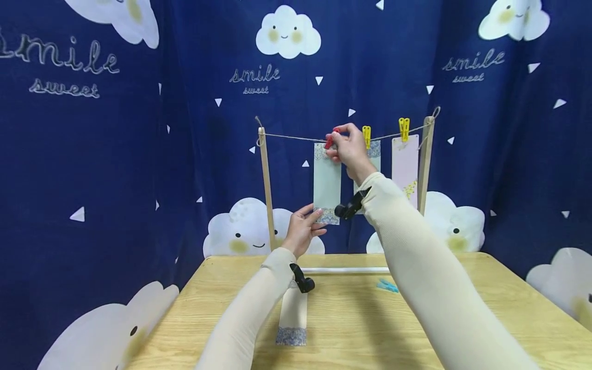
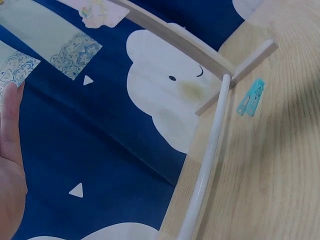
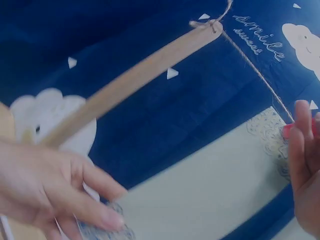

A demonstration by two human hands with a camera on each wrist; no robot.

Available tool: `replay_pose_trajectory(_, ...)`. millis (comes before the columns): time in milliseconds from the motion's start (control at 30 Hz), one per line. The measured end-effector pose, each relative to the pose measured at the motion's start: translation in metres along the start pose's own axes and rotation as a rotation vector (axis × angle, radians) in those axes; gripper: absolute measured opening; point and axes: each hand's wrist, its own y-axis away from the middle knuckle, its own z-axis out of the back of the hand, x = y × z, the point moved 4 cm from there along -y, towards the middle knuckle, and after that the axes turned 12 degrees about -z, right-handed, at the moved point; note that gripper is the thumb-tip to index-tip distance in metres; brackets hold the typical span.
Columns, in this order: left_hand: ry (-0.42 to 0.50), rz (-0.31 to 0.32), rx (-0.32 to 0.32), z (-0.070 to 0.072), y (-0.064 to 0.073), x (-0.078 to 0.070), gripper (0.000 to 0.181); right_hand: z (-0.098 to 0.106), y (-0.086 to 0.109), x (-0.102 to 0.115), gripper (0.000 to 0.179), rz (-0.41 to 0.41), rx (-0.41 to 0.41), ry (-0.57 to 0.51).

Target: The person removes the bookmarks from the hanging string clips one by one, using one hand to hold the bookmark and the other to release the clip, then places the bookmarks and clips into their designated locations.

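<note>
The green card [image 1: 327,177] is upright at the line [image 1: 291,137], its long axis running from 12 to 6 o'clock in the head view, a lace band at each end and its broad face toward the camera. At its 12 o'clock end the right hand [image 1: 352,151] pinches a red peg [image 1: 330,141], tilted toward 1 o'clock; whether the peg grips both card and line I cannot tell. At 6 o'clock the left hand [image 1: 302,226] holds the lower edge, thumb in front.

Toward 3 o'clock, a second card [image 1: 375,162] and a pink card [image 1: 403,162] already hang, each beneath a yellow peg [image 1: 404,129]. So two look done and this one nearly so. Probably left is the pale card [image 1: 293,313], lying on the counter [image 1: 185,308] toward 7 o'clock, with a blue peg [image 1: 387,285] toward 5.
</note>
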Motion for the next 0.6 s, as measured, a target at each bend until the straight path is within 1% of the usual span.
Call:
replay_pose_trajectory(100, 0.012, -0.001, 0.008, -0.0013, 0.0011, -0.0006, 0.045, -0.0016, 0.0006, -0.0042, 0.013, -0.039, -0.015, -0.165)
replay_pose_trajectory(167, 0.021, 0.002, 0.007, -0.0032, 0.0012, 0.0016, 0.043, -0.0005, 0.0010, -0.0061, 0.011, -0.063, -0.021, -0.274)
replay_pose_trajectory(267, 0.037, 0.001, 0.003, -0.0050, 0.0011, 0.0041, 0.041, -0.0001, 0.0012, -0.0079, 0.009, -0.096, -0.023, -0.421)
replay_pose_trajectory(333, 0.043, -0.001, -0.001, -0.0055, 0.0013, 0.0052, 0.042, 0.0004, 0.0004, -0.0085, 0.008, -0.105, -0.024, -0.500)
replay_pose_trajectory(400, 0.041, -0.003, -0.001, -0.0057, 0.0019, 0.0048, 0.045, 0.0014, 0.0001, -0.0077, 0.007, -0.095, -0.024, -0.547)
replay_pose_trajectory(467, 0.028, -0.007, -0.003, -0.0049, 0.0023, 0.0035, 0.046, 0.0030, -0.0006, -0.0060, 0.007, -0.073, -0.015, -0.568)
replay_pose_trajectory(533, 0.014, -0.011, -0.007, -0.0034, 0.0027, 0.0008, 0.047, 0.0041, -0.0003, -0.0033, 0.011, -0.050, 0.006, -0.559)
replay_pose_trajectory(600, 0.007, -0.019, -0.015, -0.0010, 0.0025, -0.0016, 0.044, 0.0043, 0.0002, -0.0009, 0.020, -0.040, 0.044, -0.526)
